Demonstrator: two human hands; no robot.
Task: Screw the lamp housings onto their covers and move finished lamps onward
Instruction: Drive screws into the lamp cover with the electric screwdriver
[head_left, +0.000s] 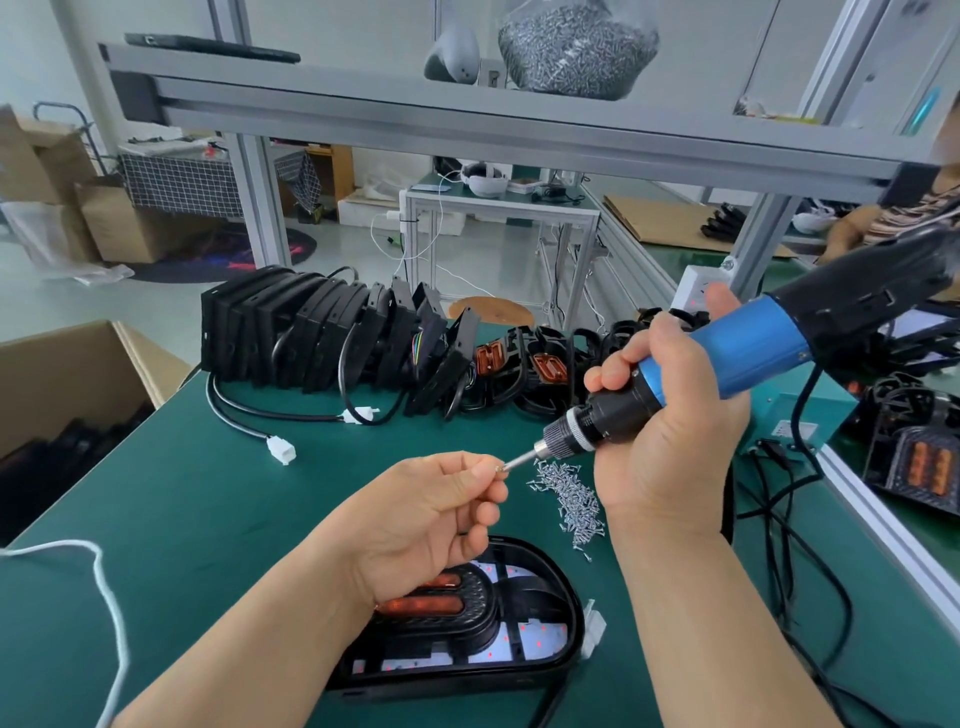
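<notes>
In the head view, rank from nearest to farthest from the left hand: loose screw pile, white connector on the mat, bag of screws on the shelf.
1. loose screw pile: just right of the left hand.
2. white connector: on the mat, to its left.
3. bag of screws: overhead shelf, far back.

Green worktop (208, 493), open cardboard box (67, 374) at left, white cord (62, 544) near left, round wooden stool (491, 310) beyond, far table (493, 204) carrying a white headset (485, 179), aluminium shelf (467, 119) overhead.

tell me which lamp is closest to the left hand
The open lamp just under the left hand, nearest the camera; the others sit farther back.
</notes>
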